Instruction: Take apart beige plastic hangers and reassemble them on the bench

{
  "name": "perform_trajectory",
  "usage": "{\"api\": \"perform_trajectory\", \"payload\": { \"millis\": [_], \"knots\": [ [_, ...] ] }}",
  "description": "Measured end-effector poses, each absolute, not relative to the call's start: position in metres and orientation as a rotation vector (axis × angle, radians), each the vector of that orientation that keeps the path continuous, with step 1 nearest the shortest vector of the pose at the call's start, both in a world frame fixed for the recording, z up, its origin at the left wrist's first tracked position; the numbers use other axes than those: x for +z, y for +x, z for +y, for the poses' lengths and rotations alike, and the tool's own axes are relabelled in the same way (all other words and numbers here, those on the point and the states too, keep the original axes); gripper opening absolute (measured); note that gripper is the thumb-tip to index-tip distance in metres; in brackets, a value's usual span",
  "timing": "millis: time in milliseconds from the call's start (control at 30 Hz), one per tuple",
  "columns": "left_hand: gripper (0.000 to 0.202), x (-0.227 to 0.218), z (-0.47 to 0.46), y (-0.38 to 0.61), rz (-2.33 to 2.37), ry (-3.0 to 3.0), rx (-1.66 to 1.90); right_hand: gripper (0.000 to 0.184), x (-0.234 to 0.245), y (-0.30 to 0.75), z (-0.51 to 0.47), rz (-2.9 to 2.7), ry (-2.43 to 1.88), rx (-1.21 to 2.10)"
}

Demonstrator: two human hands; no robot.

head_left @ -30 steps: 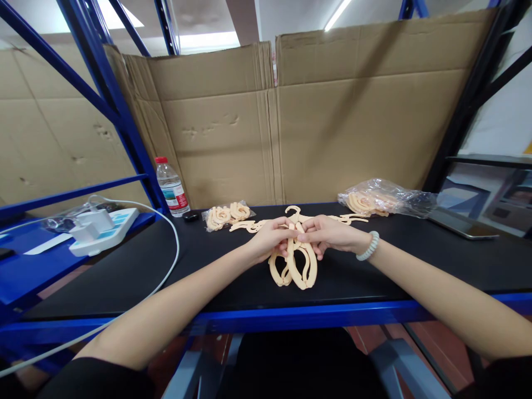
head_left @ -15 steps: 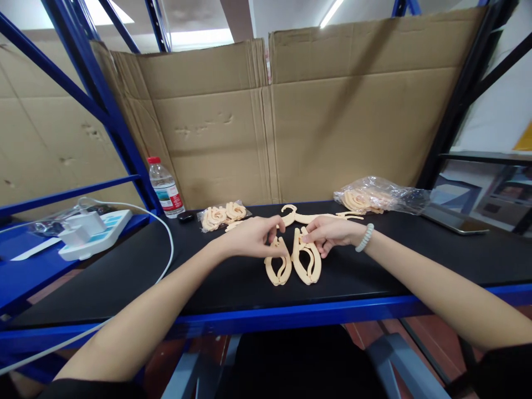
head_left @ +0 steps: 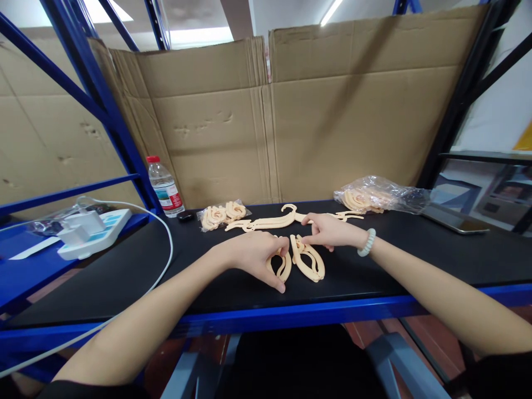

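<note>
Two cream plastic folding hangers, folded into loops, lie side by side on the black table mat. My left hand [head_left: 260, 257] is curved around the left folded hanger [head_left: 286, 267], fingertips at its top and thumb at its lower end, hiding its left side. Over the top of the right folded hanger [head_left: 316, 269] is my right hand [head_left: 332, 230]; one digit touches its hook end while the index finger sticks out apart. Behind both hands, an unfolded hanger [head_left: 272, 223] lies flat with its hook upward, its right arm partly covered by my right hand.
Clear bags of folded hangers lie at back left [head_left: 216, 217] and back right [head_left: 366, 198]. A water bottle [head_left: 166, 188] stands by a small black object [head_left: 185, 216]. A power strip [head_left: 97, 235] with a white cable is at left, a flat grey device [head_left: 455, 220] at right.
My left hand has come down and around the left folded hanger. The right hanger has turned, its lower end swinging right, and my right hand's fingers have loosened from it.
</note>
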State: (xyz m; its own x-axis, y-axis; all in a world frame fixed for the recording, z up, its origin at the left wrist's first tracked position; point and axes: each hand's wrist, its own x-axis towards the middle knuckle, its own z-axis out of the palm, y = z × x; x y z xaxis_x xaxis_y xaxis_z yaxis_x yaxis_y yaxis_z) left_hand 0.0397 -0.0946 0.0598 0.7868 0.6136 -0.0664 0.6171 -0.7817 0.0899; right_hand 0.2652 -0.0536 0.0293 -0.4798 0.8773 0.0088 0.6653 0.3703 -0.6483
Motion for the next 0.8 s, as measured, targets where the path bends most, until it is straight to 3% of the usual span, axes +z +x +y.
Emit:
{"api": "perform_trajectory", "payload": {
  "millis": [67,200,300,533,800],
  "knots": [
    [0.056,0.061,-0.095,0.040,0.989,2.868,-0.078,0.061,0.038,0.271,-0.057,-2.467,-1.170,0.854],
    [0.055,0.062,-0.095,0.040,0.986,2.857,-0.113,0.097,0.045,0.280,-0.059,-2.771,-1.013,1.106],
    [0.050,0.063,-0.094,0.040,1.001,2.859,-0.127,0.106,0.041,0.281,-0.057,-2.871,-0.960,1.088],
    [0.042,0.061,-0.088,0.039,0.992,2.870,-0.082,0.085,0.041,0.274,-0.060,-2.928,-0.844,0.894],
    [0.035,0.054,-0.075,0.031,0.900,2.856,0.019,0.075,0.037,0.272,-0.057,-2.892,-0.886,0.719]
  ]
}}
